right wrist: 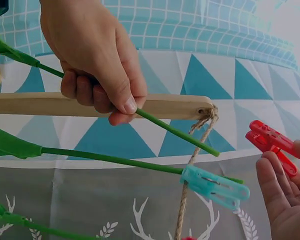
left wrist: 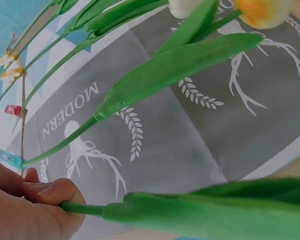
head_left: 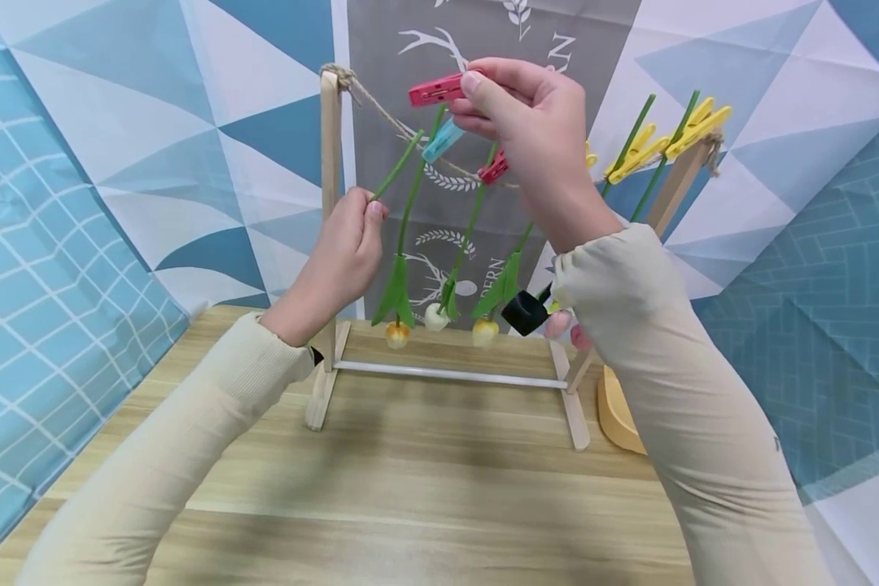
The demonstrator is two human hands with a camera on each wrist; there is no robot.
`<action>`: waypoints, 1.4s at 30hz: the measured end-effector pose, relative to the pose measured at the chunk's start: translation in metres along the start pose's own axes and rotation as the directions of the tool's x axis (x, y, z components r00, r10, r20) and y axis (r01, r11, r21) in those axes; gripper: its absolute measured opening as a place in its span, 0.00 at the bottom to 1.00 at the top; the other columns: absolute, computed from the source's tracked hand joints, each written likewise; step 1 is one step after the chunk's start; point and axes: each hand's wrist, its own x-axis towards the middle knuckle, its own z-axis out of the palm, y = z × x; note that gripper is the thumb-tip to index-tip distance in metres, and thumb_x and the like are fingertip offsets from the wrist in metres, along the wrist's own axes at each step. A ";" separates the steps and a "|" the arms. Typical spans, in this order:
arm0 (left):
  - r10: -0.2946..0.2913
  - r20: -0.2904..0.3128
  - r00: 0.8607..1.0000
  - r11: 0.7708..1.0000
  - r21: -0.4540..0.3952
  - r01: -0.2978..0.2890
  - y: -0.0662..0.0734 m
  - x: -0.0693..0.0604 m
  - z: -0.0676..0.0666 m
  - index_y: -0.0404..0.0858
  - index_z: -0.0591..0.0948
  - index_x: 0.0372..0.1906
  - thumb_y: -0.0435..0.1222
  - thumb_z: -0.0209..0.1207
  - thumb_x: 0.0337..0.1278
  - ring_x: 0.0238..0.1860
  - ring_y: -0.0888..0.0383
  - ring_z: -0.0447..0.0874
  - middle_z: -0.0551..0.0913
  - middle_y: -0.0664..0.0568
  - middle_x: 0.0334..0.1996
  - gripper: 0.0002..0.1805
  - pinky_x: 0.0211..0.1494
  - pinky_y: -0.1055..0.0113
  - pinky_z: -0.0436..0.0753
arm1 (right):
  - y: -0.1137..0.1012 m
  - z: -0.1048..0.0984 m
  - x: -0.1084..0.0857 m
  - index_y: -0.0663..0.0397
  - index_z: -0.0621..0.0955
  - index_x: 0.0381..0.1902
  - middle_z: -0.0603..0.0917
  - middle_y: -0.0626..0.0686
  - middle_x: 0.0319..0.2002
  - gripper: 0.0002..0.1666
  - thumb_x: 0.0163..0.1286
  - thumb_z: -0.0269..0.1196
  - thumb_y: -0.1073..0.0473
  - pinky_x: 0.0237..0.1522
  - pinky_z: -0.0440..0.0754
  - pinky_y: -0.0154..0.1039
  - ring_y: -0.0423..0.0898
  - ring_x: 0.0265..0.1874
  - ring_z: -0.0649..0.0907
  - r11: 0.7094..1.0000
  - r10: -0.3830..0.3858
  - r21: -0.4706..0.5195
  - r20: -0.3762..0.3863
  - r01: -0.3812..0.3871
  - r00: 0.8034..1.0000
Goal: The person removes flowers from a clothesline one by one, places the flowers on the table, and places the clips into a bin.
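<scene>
My left hand pinches the green stem of an artificial flower, its tip beside the twine near the left post. Leaves of this flower fill the lower right of the left wrist view. My right hand holds a red clothespin above the twine; in the right wrist view the red clothespin is between thumb and fingers. Just beside, a light blue clothespin clips another stem to the twine. A second red clothespin grips a further stem.
The twine hangs between two wooden posts joined by a white rod. Yellow clothespins hold stems at the right. Flower heads hang downward. A black object is near my right sleeve, with a yellow container on the wooden table.
</scene>
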 end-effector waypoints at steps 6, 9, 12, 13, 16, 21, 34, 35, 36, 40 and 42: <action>0.031 0.062 0.998 0.995 0.097 -0.037 0.002 -0.009 0.001 0.28 0.66 0.38 0.39 0.32 0.74 0.30 0.50 0.60 0.62 0.45 0.28 0.18 0.35 0.60 0.64 | 0.007 -0.015 -0.010 0.64 0.82 0.38 0.83 0.57 0.36 0.07 0.62 0.62 0.66 0.47 0.81 0.36 0.48 0.34 0.85 0.996 0.055 0.071 -0.022 -0.053 0.998; 0.042 0.102 0.994 0.990 0.130 -0.055 0.002 -0.014 0.005 0.30 0.66 0.36 0.38 0.32 0.74 0.32 0.50 0.61 0.64 0.44 0.29 0.17 0.36 0.60 0.65 | 0.015 -0.023 -0.015 0.64 0.81 0.38 0.83 0.57 0.37 0.07 0.62 0.61 0.67 0.48 0.81 0.37 0.50 0.35 0.84 0.991 0.099 0.090 -0.029 -0.096 0.995; 0.059 0.155 0.986 0.983 0.163 -0.084 0.003 -0.019 0.010 0.31 0.67 0.35 0.37 0.33 0.74 0.32 0.50 0.62 0.65 0.44 0.29 0.16 0.37 0.60 0.65 | 0.023 -0.031 -0.020 0.64 0.81 0.41 0.83 0.57 0.38 0.09 0.63 0.60 0.67 0.49 0.81 0.37 0.50 0.37 0.84 0.989 0.125 0.089 -0.028 -0.122 0.992; 0.067 0.172 0.983 0.979 0.176 -0.098 0.004 -0.021 0.011 0.31 0.67 0.35 0.37 0.34 0.73 0.32 0.49 0.62 0.65 0.44 0.29 0.16 0.37 0.60 0.65 | 0.025 -0.033 -0.022 0.65 0.81 0.41 0.83 0.57 0.40 0.09 0.63 0.59 0.67 0.49 0.81 0.37 0.50 0.38 0.84 0.988 0.128 0.095 -0.027 -0.125 0.991; 0.095 0.216 0.972 0.961 0.234 -0.146 0.007 -0.027 0.017 0.30 0.68 0.36 0.36 0.35 0.73 0.31 0.49 0.63 0.66 0.44 0.27 0.15 0.36 0.60 0.65 | 0.033 -0.041 -0.029 0.67 0.80 0.41 0.82 0.57 0.41 0.10 0.63 0.59 0.68 0.48 0.81 0.36 0.48 0.39 0.84 0.985 0.127 0.118 -0.022 -0.124 0.992; 0.159 0.238 0.958 0.907 0.348 -0.237 0.007 -0.040 0.030 0.32 0.69 0.35 0.36 0.37 0.71 0.27 0.49 0.66 0.68 0.46 0.25 0.13 0.31 0.59 0.68 | 0.045 -0.056 -0.050 0.67 0.78 0.47 0.82 0.56 0.42 0.14 0.63 0.61 0.66 0.49 0.80 0.34 0.46 0.40 0.84 0.980 0.159 0.121 -0.014 -0.157 0.987; 0.322 0.255 0.912 0.758 0.509 -0.409 -0.006 -0.069 0.067 0.35 0.69 0.27 0.34 0.47 0.66 0.20 0.53 0.64 0.64 0.50 0.20 0.10 0.21 0.65 0.64 | 0.082 -0.105 -0.098 0.61 0.79 0.47 0.80 0.53 0.44 0.14 0.62 0.63 0.64 0.46 0.80 0.31 0.42 0.37 0.85 0.950 0.246 0.211 -0.058 -0.229 0.968; 0.329 0.258 0.908 0.745 0.520 -0.418 -0.007 -0.071 0.070 0.35 0.70 0.28 0.34 0.47 0.66 0.20 0.53 0.64 0.64 0.49 0.20 0.10 0.21 0.65 0.64 | 0.085 -0.109 -0.101 0.60 0.79 0.46 0.80 0.53 0.44 0.14 0.62 0.63 0.64 0.46 0.80 0.30 0.42 0.37 0.85 0.945 0.259 0.223 -0.064 -0.239 0.964; 0.337 0.261 0.904 0.732 0.531 -0.426 -0.009 -0.073 0.073 0.35 0.70 0.29 0.34 0.47 0.66 0.20 0.53 0.65 0.65 0.49 0.20 0.10 0.22 0.65 0.65 | 0.088 -0.113 -0.103 0.59 0.80 0.45 0.81 0.53 0.44 0.13 0.62 0.63 0.64 0.46 0.80 0.30 0.42 0.36 0.85 0.939 0.267 0.241 -0.068 -0.244 0.961; 0.351 0.271 0.896 0.703 0.556 -0.444 -0.012 -0.078 0.083 0.35 0.72 0.31 0.35 0.48 0.66 0.21 0.54 0.65 0.66 0.50 0.21 0.09 0.22 0.65 0.65 | 0.098 -0.127 -0.111 0.63 0.79 0.48 0.83 0.52 0.41 0.14 0.63 0.61 0.67 0.45 0.80 0.30 0.42 0.34 0.86 0.917 0.290 0.309 -0.079 -0.253 0.954; 0.348 0.278 0.895 0.703 0.555 -0.445 -0.013 -0.080 0.087 0.35 0.72 0.31 0.35 0.48 0.66 0.21 0.54 0.66 0.67 0.49 0.21 0.09 0.23 0.65 0.66 | 0.103 -0.133 -0.115 0.64 0.78 0.48 0.84 0.52 0.41 0.15 0.63 0.60 0.68 0.45 0.80 0.31 0.43 0.34 0.86 0.909 0.299 0.329 -0.084 -0.257 0.951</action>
